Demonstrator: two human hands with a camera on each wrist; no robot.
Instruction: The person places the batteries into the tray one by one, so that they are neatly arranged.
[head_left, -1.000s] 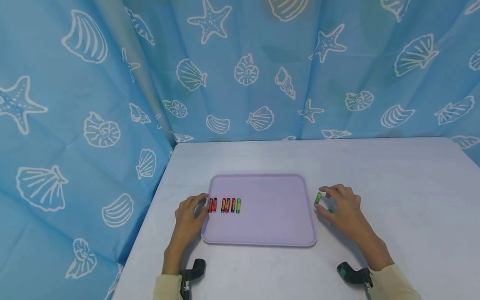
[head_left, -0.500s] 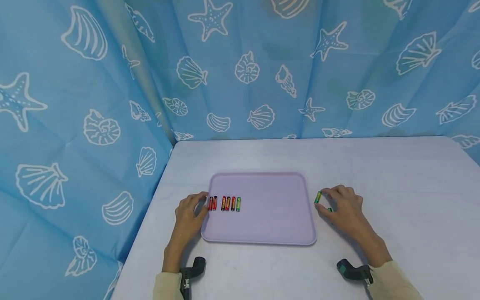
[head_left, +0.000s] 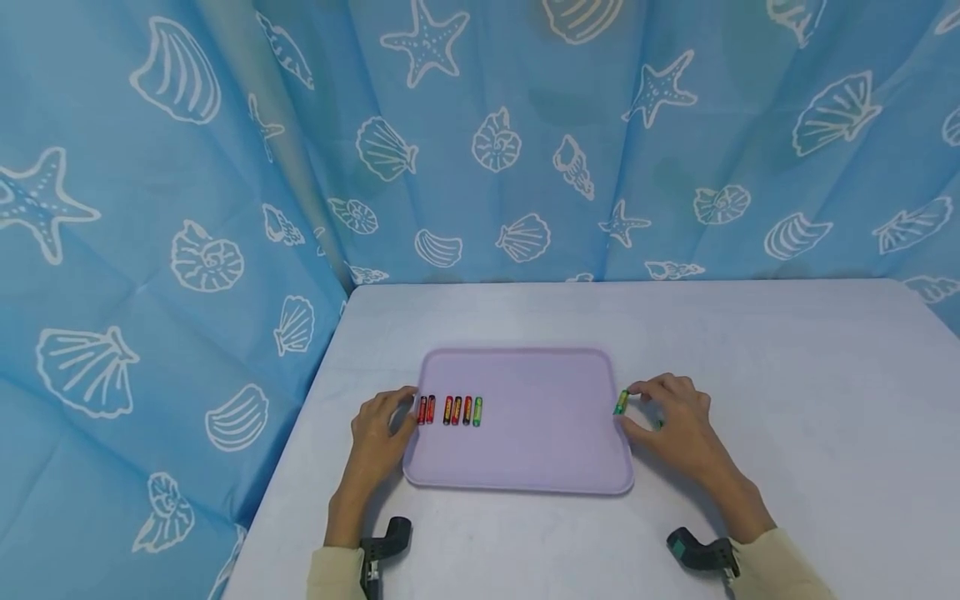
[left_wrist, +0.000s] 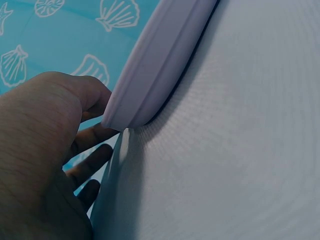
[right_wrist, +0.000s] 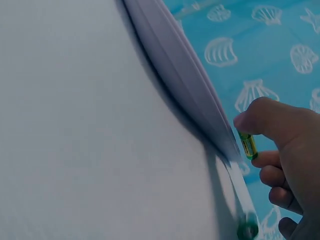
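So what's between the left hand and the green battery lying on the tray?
Five red and black batteries in the head view: two, some bare tray, then three.

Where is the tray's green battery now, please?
In the head view, the green battery lies on the tray, left of centre, just right of a red-and-black battery.

Head view: bright, even, diffuse light; soft shadow beside the right forearm (head_left: 738, 500); lettering on batteries (head_left: 457, 410) indistinct. Left wrist view: dimmer; left hand (left_wrist: 45, 140) darkened, dark shadow edging the tray (left_wrist: 150, 65). Right wrist view: dim; lower green battery (right_wrist: 247, 228) blurred.
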